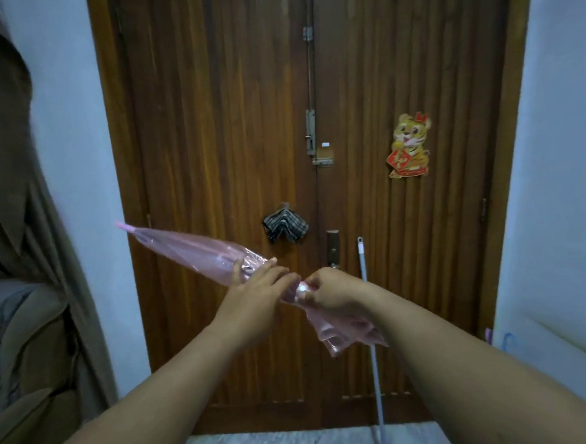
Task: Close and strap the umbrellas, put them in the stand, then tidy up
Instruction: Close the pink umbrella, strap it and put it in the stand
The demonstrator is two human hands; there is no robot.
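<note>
A closed, see-through pink umbrella (187,249) is held slantwise in front of me, its tip pointing up and to the left and its loose canopy ends hanging at the lower right. My left hand (257,285) wraps around the folded canopy near its middle. Right beside it, my right hand (328,289) pinches a small pale strap end against the canopy. The umbrella's handle is hidden behind my right forearm. No umbrella stand is in view.
A brown wooden double door (222,114) fills the view ahead, with a checked cloth (285,225) on its handle and a tiger sticker (410,145). A pale mop pole (370,329) leans against the door at right. A brown sofa and curtain (22,308) stand at left.
</note>
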